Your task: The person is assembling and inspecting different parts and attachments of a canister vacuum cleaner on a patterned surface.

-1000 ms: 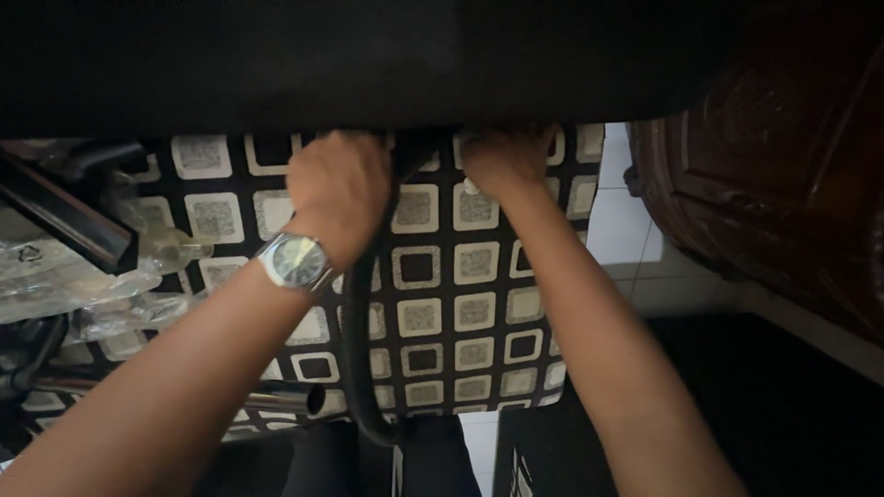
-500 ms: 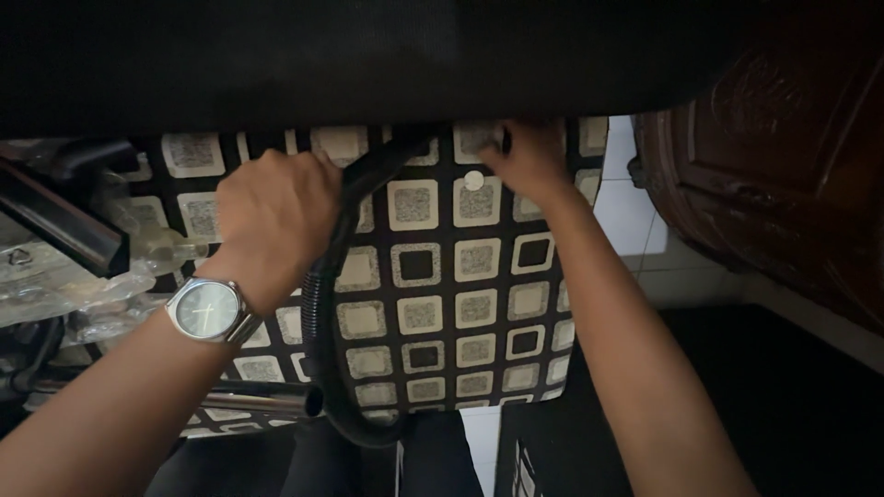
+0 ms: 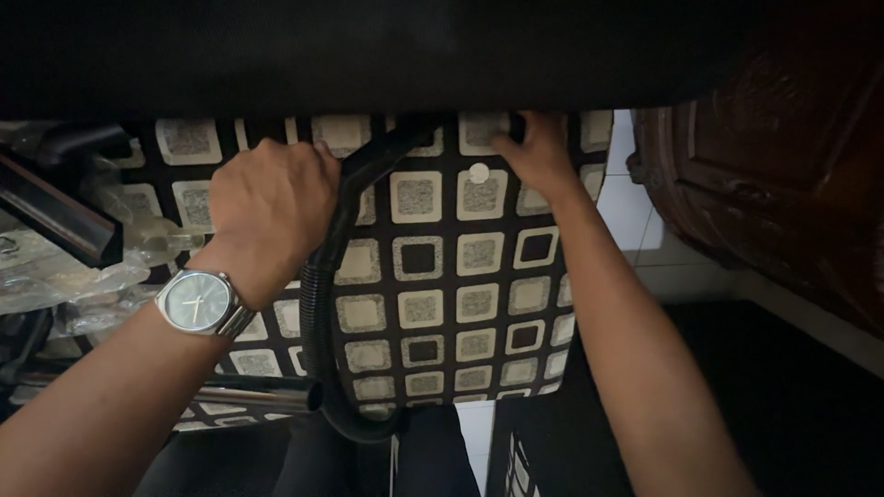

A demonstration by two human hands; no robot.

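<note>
Hose (image 3: pixel 322 304), black and bendy, is curving over the checkered cloth (image 3: pixel 460 304); your left hand (image 3: pixel 272 207) is squeezing its top end tight. Your right hand (image 3: pixel 534 152) is pressing fingers on the cloth's top edge, near a white dot (image 3: pixel 479 172).

Left hand (image 3: pixel 272 198) clenched in a closed grip, knuckles upward, forearm extended from lower left; right hand (image 3: pixel 534 152) reaching forward of the left grip, fingertips hidden, forearm extended from lower right
</note>
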